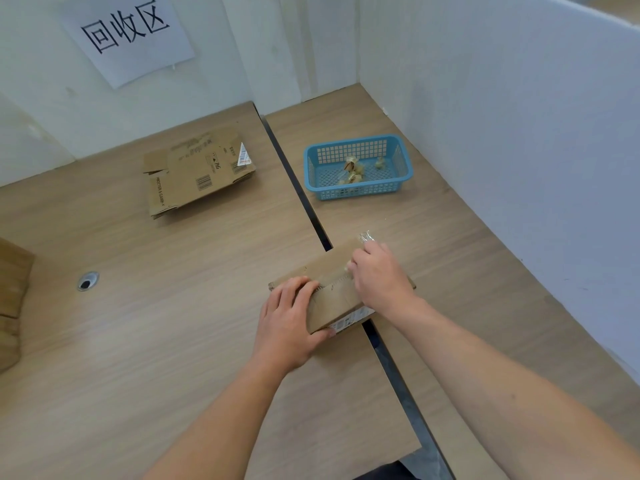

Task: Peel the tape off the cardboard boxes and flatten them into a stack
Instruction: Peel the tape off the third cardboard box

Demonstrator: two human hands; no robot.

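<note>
1. Two worktops [138, 306], pale wood-grain laminate, are sitting side by side with a dark gap between them; one round cable hole [88, 281] is showing in the left one
2. One cardboard box [334, 296], brown, rectangular and still in box form, is lying across the gap in front of the person
3. One flattened stack [197, 171] of printed brown cardboard is lying far back on the left worktop, well apart from the box; how many sheets it holds I cannot tell
4. More brown cardboard [12, 299] is showing at the left edge, cut off by the frame
5. One blue basket [360, 194], plastic lattice, is sitting on the right worktop, holding several crumpled yellowish tape wads [353, 171]
6. One white paper sign [128, 32] is hanging on the white wall panels
7. Left grip [291, 317] is clasping the box's left end, fingers curled over the top, thumb on the near face
8. Right grip [377, 275] is pinching one clear, crinkled tape strip [367, 236] at the box's far end, the loose end sticking up past the fingers
</note>
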